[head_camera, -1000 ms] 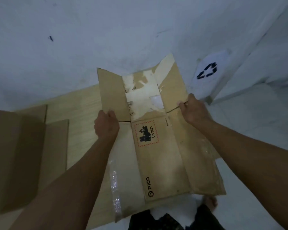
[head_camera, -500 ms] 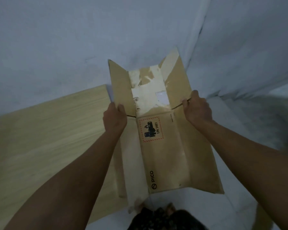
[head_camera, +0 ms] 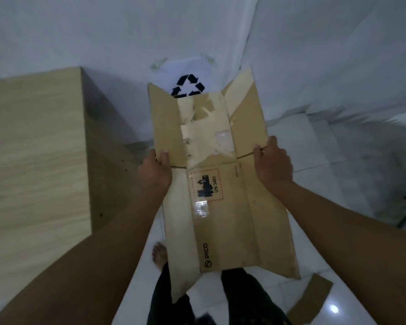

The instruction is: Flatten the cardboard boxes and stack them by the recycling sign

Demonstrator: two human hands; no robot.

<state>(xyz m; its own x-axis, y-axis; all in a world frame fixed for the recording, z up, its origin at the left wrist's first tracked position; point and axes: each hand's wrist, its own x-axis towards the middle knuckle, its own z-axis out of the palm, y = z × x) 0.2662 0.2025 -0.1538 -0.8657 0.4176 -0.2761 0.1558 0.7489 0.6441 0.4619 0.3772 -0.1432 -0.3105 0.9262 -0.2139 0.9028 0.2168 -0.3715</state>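
Head: 2 hands (head_camera: 154, 171) (head_camera: 274, 163), 1 box (head_camera: 223, 195).

A plain indoor room is shown: white walls (head_camera: 103, 31), glossy tiled floor (head_camera: 349, 160), a wooden bench (head_camera: 33, 148), a taped-up recycling sign (head_camera: 187, 86).

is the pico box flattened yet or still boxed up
Flattened: the PICO box lies as one flat sheet, end flaps spread, held at its side edges by the left hand and right hand.
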